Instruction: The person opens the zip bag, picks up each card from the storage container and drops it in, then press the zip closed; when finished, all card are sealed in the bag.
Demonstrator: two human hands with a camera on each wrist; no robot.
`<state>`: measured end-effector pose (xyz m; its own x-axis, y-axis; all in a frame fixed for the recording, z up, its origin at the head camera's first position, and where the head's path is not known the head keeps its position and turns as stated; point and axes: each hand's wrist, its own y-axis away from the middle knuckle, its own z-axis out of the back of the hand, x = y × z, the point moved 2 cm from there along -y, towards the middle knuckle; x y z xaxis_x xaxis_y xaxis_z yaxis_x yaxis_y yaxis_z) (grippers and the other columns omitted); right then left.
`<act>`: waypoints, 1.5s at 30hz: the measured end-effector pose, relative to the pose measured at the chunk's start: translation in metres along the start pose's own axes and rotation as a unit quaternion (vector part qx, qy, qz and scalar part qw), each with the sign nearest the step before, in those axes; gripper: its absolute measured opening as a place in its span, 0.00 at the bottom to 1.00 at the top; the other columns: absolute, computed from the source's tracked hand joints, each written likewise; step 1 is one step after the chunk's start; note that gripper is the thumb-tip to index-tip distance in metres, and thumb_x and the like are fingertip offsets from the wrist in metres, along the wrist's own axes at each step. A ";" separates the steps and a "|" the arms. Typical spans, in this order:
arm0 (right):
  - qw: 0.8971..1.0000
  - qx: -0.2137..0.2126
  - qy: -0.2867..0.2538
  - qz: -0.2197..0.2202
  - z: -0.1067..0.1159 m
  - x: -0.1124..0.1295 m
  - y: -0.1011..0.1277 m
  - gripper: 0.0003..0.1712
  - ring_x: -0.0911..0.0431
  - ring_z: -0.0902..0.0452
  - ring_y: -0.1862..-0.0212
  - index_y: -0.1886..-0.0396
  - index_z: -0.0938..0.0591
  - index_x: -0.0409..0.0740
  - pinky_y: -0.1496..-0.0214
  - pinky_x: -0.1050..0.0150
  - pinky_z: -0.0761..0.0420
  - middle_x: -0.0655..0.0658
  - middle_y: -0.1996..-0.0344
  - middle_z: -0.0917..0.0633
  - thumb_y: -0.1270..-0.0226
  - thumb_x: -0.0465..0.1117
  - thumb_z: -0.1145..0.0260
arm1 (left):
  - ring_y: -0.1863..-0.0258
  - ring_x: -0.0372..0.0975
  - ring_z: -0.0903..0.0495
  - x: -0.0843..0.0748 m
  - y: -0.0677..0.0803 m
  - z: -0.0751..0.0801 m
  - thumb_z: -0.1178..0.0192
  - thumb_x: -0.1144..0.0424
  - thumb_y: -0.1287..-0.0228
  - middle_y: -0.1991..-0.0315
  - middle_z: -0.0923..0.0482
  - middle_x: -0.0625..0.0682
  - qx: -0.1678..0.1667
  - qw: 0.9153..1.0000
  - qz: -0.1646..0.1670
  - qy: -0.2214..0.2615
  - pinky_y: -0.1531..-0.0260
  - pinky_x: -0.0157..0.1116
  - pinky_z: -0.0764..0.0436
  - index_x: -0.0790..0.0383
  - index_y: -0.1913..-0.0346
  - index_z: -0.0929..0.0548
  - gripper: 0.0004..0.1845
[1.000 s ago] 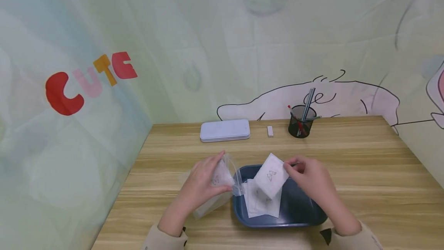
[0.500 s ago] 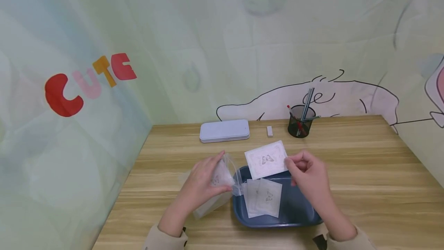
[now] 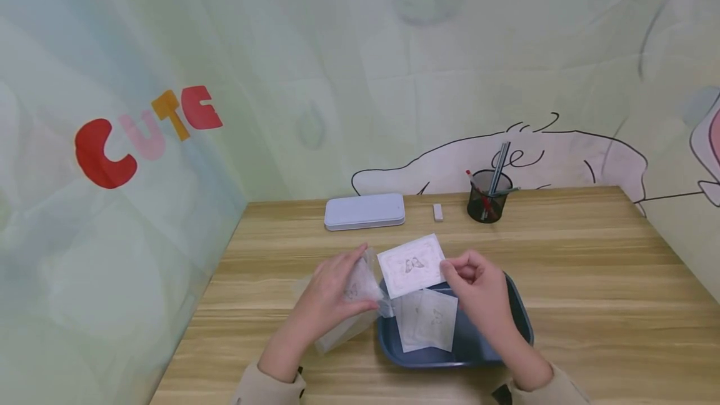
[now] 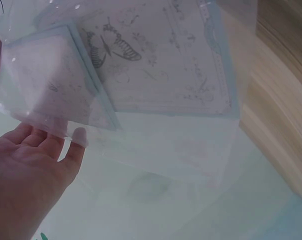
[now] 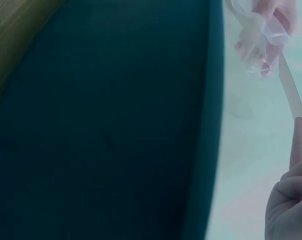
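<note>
On the wooden tabletop (image 3: pixel 590 267), our left hand (image 3: pixel 332 295) grips the limp clear bag (image 3: pixel 360 286); at three o'clock, our right hand (image 3: pixel 475 283) pinches a thin, light card (image 3: pixel 412 265) by its edge.

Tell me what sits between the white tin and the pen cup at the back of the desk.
A small white eraser lies between the white tin and the pen cup, apart from both; the head view shows it.

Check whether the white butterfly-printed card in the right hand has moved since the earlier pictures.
Yes. The white butterfly-printed card moved left, away from the black mesh pen cup, toward the clear plastic bag.
</note>
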<state>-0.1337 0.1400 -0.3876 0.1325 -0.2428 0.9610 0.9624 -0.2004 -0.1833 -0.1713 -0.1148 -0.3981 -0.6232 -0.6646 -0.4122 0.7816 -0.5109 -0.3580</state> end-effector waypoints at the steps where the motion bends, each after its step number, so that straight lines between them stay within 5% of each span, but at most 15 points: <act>1: 1.000 0.002 0.003 -0.003 -0.001 0.005 0.001 0.03 0.57 0.35 0.89 0.67 0.19 0.35 0.88 0.68 0.30 0.41 0.77 0.15 0.36 0.32 0.34 | 0.44 0.49 0.27 0.000 0.000 0.000 0.23 0.47 0.59 0.43 0.25 0.57 0.001 1.000 -0.001 -0.002 0.42 0.50 0.32 0.62 0.29 0.36 0.53; 24: 0.999 0.041 -0.014 -0.011 -0.023 0.013 0.008 0.02 0.62 0.38 0.89 0.70 0.18 0.36 0.88 0.70 0.33 0.46 0.83 0.18 0.37 0.30 0.34 | 0.44 0.49 0.27 0.000 -0.001 -0.002 0.24 0.47 0.58 0.41 0.25 0.57 0.000 1.000 -0.011 0.006 0.42 0.51 0.32 0.62 0.29 0.36 0.52; 34: 0.997 0.073 -0.006 -0.024 -0.040 -0.025 -0.001 0.04 0.58 0.35 0.89 0.69 0.15 0.45 0.88 0.69 0.36 0.49 0.83 0.20 0.38 0.41 0.29 | 0.42 0.48 0.28 -0.001 0.000 -0.002 0.25 0.45 0.57 0.39 0.27 0.55 0.002 1.000 -0.013 -0.003 0.42 0.51 0.32 0.61 0.29 0.37 0.52; 45: 0.991 0.113 0.055 0.046 -0.054 -0.028 -0.004 0.06 0.60 0.36 0.88 0.67 0.11 0.55 0.88 0.68 0.37 0.54 0.88 0.24 0.41 0.49 0.28 | 0.44 0.48 0.27 -0.002 -0.001 -0.002 0.25 0.46 0.56 0.41 0.25 0.56 -0.008 1.000 -0.026 -0.002 0.44 0.51 0.31 0.61 0.29 0.36 0.51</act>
<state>-0.1537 0.0963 -0.4245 0.2078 -0.3541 0.9118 0.9776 0.0428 -0.2062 -0.1711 -0.1116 -0.3987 -0.6625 -0.6403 -0.3887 0.7478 -0.5356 -0.3923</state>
